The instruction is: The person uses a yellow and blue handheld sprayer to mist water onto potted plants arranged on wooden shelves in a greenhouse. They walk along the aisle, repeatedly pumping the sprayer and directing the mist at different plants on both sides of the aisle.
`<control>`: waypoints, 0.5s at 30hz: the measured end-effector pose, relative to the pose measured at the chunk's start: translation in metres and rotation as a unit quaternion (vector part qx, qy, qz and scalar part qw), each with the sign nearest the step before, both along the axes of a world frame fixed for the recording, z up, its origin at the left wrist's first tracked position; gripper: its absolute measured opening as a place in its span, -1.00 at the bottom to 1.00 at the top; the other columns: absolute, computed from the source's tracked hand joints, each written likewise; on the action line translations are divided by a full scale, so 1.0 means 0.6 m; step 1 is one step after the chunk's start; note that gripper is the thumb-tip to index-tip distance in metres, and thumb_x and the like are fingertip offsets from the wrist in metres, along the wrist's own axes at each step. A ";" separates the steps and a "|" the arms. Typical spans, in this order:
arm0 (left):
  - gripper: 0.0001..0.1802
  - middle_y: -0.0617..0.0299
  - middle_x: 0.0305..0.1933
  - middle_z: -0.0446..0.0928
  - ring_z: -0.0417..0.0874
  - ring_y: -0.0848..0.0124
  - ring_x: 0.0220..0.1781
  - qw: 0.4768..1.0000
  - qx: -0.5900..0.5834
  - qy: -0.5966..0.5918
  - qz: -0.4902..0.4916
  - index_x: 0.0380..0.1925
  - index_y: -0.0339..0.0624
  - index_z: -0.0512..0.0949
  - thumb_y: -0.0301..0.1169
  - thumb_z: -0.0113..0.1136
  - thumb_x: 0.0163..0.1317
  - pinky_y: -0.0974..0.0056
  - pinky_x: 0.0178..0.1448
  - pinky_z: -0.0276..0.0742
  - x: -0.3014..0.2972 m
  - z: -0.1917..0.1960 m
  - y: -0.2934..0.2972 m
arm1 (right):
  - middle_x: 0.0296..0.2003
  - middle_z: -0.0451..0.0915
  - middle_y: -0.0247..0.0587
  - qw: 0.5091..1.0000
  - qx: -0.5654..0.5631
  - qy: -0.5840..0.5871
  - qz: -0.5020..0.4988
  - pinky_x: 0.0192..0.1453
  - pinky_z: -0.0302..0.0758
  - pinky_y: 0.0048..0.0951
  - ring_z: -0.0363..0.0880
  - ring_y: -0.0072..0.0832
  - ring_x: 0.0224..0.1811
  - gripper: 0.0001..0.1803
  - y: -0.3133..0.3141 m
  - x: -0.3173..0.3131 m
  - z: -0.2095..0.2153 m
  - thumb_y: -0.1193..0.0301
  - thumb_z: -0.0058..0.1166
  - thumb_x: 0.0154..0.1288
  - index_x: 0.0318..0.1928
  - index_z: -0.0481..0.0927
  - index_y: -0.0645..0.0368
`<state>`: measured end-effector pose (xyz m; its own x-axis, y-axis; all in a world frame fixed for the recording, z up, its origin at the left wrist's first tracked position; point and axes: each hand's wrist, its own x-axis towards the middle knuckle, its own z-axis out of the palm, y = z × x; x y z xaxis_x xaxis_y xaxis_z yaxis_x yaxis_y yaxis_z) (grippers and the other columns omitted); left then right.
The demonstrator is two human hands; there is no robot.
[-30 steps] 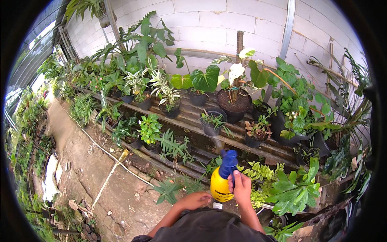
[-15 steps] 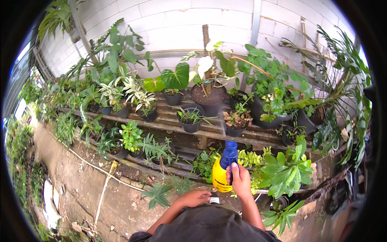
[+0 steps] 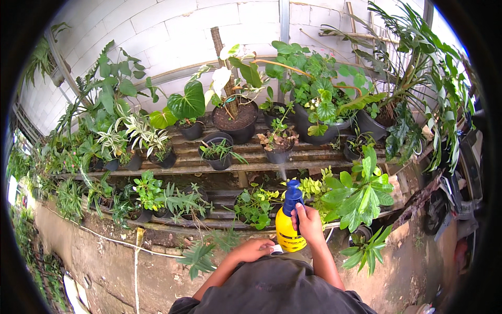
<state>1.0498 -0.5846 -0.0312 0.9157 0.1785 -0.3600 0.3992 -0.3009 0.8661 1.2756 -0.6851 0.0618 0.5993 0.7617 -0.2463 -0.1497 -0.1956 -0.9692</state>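
Clearly right hand (image 3: 309, 225) fingers grip yellow spray bottle (image 3: 288, 233); left hand (image 3: 254, 250) closed beneath.

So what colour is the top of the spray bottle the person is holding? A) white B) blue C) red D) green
B: the right hand grips a yellow spray bottle whose pump top is blue, with the left hand down by its base.

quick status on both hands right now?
Left hand: closed under the base of the yellow spray bottle, supporting it.
Right hand: closed around the bottle's blue trigger head.
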 end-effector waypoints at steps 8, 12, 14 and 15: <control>-0.48 0.01 0.23 0.72 0.74 0.17 0.27 1.000 0.006 -0.006 -0.019 0.35 -0.13 0.59 -0.05 0.21 0.57 0.10 0.32 0.62 0.028 0.006 0.017 | -0.57 0.50 -0.39 0.999 -0.007 -0.051 -0.011 -0.52 0.36 -0.49 0.43 -0.64 -0.62 -0.53 -0.009 0.003 0.008 0.17 -0.04 0.76 -0.28 0.58 0.29; -0.48 0.00 0.26 0.71 0.74 0.16 0.26 1.000 -0.006 -0.007 -0.029 0.34 -0.16 0.59 -0.06 0.20 0.58 0.10 0.33 0.62 0.042 0.006 0.017 | -0.57 0.50 -0.39 0.998 0.003 -0.054 -0.023 -0.51 0.36 -0.48 0.42 -0.63 -0.62 -0.52 0.001 0.005 0.014 0.17 -0.07 0.76 -0.28 0.57 0.30; -0.49 0.00 0.26 0.71 0.74 0.15 0.25 0.999 -0.005 -0.009 -0.036 0.33 -0.18 0.59 -0.07 0.19 0.59 0.09 0.33 0.63 0.047 0.007 0.020 | -0.57 0.50 -0.39 0.999 0.013 -0.036 -0.022 -0.51 0.35 -0.48 0.41 -0.63 -0.62 -0.52 0.007 0.007 0.015 0.17 -0.08 0.77 -0.27 0.57 0.30; -0.49 0.01 0.26 0.71 0.75 0.15 0.25 0.999 -0.001 -0.009 -0.040 0.32 -0.19 0.59 -0.07 0.19 0.59 0.09 0.33 0.63 0.048 0.007 0.022 | -0.57 0.50 -0.38 0.999 0.004 -0.037 -0.016 -0.51 0.35 -0.48 0.41 -0.63 -0.62 -0.52 0.010 0.010 0.015 0.17 -0.09 0.77 -0.27 0.57 0.30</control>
<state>1.0787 -0.5717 -0.0271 0.9335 0.1043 -0.3431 0.3579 -0.3297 0.8736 1.2816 -0.6793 0.0710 0.6392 0.7438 -0.1953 -0.0843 -0.1847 -0.9792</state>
